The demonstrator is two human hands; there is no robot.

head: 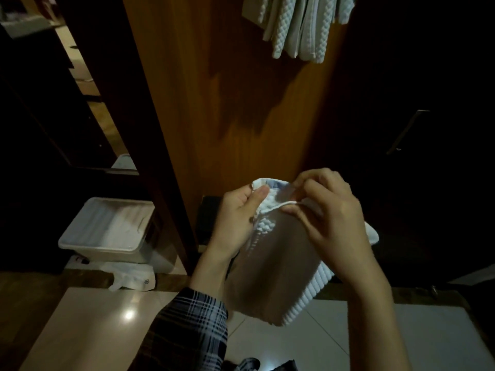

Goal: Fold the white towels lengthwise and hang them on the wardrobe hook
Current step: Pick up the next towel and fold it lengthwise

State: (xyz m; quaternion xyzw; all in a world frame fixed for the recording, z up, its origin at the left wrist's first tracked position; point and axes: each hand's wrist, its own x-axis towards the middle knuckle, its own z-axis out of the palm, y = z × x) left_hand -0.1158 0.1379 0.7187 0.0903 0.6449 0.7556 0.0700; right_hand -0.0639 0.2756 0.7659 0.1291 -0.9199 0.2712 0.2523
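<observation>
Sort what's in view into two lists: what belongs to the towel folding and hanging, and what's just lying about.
Part of the job:
white towel, pinched at its top edge by left hand and right hand
hung towels
wooden wardrobe panel

Lying about:
plastic tub
crumpled plastic bag

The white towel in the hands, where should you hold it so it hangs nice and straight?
Pinch the white towel along its top hem, one corner in each hand, coming from above. The left hand and right hand already pinch that edge, and the rest hangs below, so gravity probably pulls it straight.
</observation>
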